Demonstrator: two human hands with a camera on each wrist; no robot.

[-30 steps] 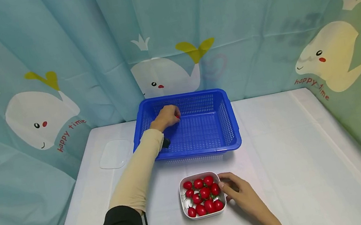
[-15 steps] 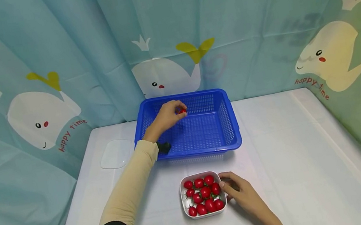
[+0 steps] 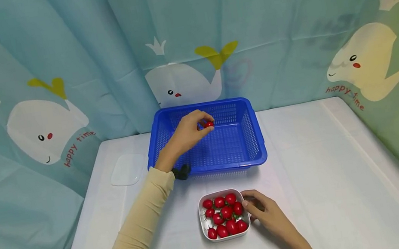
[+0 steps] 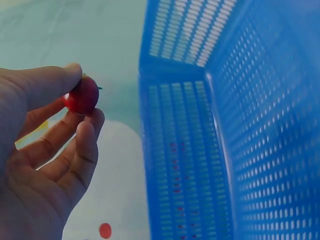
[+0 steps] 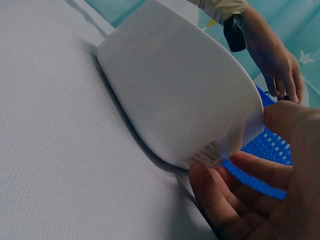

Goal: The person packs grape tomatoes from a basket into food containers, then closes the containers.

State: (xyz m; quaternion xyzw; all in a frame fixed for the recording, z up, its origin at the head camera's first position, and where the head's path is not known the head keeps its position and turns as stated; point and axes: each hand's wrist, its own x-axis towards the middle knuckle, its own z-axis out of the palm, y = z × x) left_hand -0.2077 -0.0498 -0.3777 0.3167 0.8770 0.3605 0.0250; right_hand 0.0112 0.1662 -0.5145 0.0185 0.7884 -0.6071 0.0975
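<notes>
Over the blue plastic basket [image 3: 226,167], my left hand [image 3: 188,133] pinches a cherry tomato [image 3: 208,124] between thumb and fingers. The left wrist view shows the tomato [image 4: 83,96] as red with a bit of green stem, beside the basket wall [image 4: 265,100]. On the table in front of the basket stands a white rectangular container [image 3: 204,228] with several cherry tomatoes [image 3: 226,213] in it. My right hand [image 3: 270,215] holds that container's right side, thumb at the rim and fingers against the outer wall, near a small printed label [image 5: 209,152].
A clear flat lid [image 3: 127,170] lies on the white-covered table [image 3: 322,179] left of the basket. Behind the basket hangs a blue-green curtain [image 3: 269,44] with whale prints. A black wrist device [image 3: 182,172] on my left wrist overlaps the basket's front rim.
My left hand, with the tomato, has risen from inside the basket and moved rightward over it. My right hand and the container have stayed in place.
</notes>
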